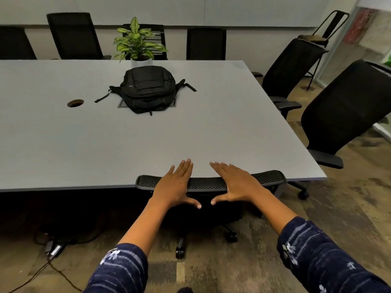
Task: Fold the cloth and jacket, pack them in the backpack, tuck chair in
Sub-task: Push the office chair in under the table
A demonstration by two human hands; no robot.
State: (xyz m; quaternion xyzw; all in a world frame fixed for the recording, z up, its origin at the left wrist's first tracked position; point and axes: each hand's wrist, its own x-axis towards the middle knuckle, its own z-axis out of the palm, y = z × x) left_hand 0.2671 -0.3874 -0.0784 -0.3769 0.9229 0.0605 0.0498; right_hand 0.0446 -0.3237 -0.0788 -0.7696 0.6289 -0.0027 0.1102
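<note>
Grey conference table (211, 127) fills the head view, black office chairs around it. Backpack (148, 89) lies zipped near the far middle, just in front of a potted plant (137, 42), covering most of a recessed panel. Chair (268, 178) sits pushed in at the near edge; only its mesh top rail and castors show, seat lost in shadow. Left hand (175, 185) and right hand (234, 182) both flat, fingers spread, palms over the rail, gripping nothing. Cloth and jacket not visible.
</note>
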